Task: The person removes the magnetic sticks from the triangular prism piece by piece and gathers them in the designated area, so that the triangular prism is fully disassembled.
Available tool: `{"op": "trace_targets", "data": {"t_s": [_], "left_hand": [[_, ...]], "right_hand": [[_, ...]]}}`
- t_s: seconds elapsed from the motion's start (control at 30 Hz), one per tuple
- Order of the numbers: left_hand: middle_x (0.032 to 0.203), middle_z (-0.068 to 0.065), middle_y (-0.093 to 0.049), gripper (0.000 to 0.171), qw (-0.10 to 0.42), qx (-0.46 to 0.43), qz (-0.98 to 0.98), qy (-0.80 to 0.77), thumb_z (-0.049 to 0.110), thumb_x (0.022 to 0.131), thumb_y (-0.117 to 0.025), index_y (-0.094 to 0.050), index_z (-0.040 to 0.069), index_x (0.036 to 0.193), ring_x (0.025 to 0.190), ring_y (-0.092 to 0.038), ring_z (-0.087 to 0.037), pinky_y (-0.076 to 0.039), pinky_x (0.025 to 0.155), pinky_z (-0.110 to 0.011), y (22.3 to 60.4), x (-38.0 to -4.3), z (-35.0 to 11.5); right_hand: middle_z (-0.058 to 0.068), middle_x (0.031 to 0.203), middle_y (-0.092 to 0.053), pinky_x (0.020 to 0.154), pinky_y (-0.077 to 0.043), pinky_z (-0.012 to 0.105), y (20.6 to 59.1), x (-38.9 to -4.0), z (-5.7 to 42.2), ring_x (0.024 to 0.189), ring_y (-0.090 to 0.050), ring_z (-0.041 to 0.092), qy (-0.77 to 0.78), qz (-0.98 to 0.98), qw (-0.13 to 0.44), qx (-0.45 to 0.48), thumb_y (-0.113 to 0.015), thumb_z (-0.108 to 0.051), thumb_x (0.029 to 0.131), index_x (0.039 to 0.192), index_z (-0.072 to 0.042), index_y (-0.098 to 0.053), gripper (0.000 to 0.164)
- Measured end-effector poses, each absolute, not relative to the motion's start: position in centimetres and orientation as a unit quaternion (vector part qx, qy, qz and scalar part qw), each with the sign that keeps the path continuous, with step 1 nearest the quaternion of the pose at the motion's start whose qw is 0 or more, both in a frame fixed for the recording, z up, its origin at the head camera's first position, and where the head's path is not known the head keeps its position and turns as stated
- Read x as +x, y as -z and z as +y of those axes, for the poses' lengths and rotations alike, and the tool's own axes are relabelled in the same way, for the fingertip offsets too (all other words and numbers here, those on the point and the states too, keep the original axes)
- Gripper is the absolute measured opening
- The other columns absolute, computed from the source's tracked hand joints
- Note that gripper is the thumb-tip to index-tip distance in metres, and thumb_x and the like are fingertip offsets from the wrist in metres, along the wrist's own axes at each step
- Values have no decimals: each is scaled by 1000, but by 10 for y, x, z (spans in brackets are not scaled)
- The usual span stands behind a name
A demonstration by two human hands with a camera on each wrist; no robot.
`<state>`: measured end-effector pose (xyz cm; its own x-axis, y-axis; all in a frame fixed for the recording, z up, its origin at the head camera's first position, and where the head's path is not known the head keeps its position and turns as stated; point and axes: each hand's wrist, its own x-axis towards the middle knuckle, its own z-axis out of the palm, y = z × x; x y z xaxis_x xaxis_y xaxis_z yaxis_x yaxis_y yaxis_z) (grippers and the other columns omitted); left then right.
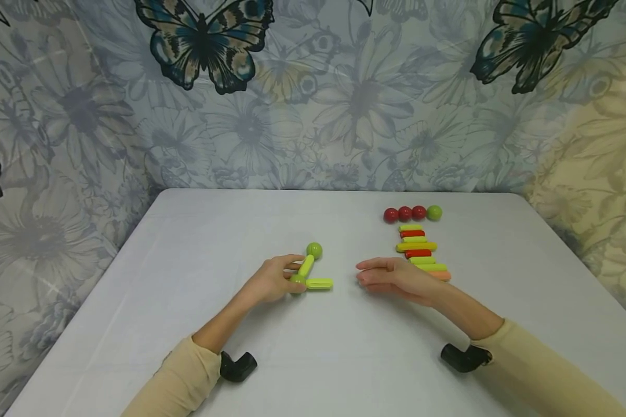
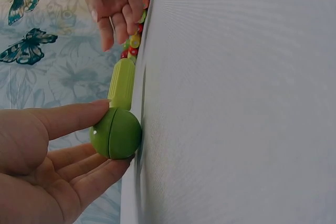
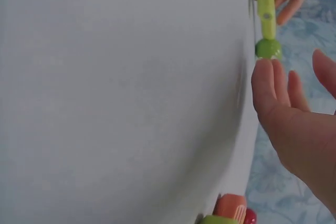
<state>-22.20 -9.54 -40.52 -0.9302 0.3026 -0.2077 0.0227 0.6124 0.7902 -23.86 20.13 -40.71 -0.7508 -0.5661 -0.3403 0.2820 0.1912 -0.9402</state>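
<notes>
Between the thumb and fingers of my left hand (image 1: 271, 282) is a glossy green ball (image 2: 118, 135), pinched close over the table. Two ridged lime rods meet at this ball: one rod (image 1: 306, 266) slants away to a second green ball (image 1: 315, 250), and the other rod (image 1: 320, 284) points right. My right hand (image 1: 399, 281) holds nothing. Its fingers are extended toward the joined pieces, with a gap between them in the head view. In the right wrist view its fingertips overlap the lower edge of a green ball (image 3: 268, 47).
Right of centre, several short rods lie in a column, among them a yellow rod (image 1: 416, 247) and an orange rod (image 1: 440, 275), partly behind my right hand. Beyond them, three red balls (image 1: 404, 214) and a green ball (image 1: 435, 212) form a row on the white table (image 1: 271, 220).
</notes>
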Motion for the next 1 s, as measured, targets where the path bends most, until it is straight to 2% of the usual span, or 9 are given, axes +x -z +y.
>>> {"op": "trace_targets", "data": {"t_s": [0.27,0.5,0.63,1.0], "left_hand": [[131,-13,-56,64,163,94,884,-427,10,82,-77,-48,9,139,118,-54,-31,-47,93,-40,406,-222,-96],[130,-14,-56,64,163,100,883,-430,11,82,-76,-48,7,139,117,-54,-33,-48,93,-40,404,-222,-96],[130,-16,-56,64,160,109,879,-436,10,82,-76,-48,5,139,116,-55,-34,-48,93,-40,405,-222,-97],[128,-16,-58,63,155,116,878,-437,10,82,-76,-48,5,138,115,-56,-34,-48,93,-39,406,-223,-100]], "right_hand": [[16,133,-53,97,-45,34,412,-258,173,119,-52,25,575,732,337,-141,-62,-14,94,138,1,-46,50],[18,133,-54,94,-47,33,410,-266,148,117,-54,28,559,729,339,-201,-62,1,91,135,5,-49,47],[17,130,-56,94,-47,33,411,-268,136,117,-55,27,540,733,340,-236,-63,3,89,133,5,-51,46],[10,114,-65,88,-51,28,406,-271,110,102,-62,19,448,774,310,-321,-70,5,83,119,4,-63,37]]}}
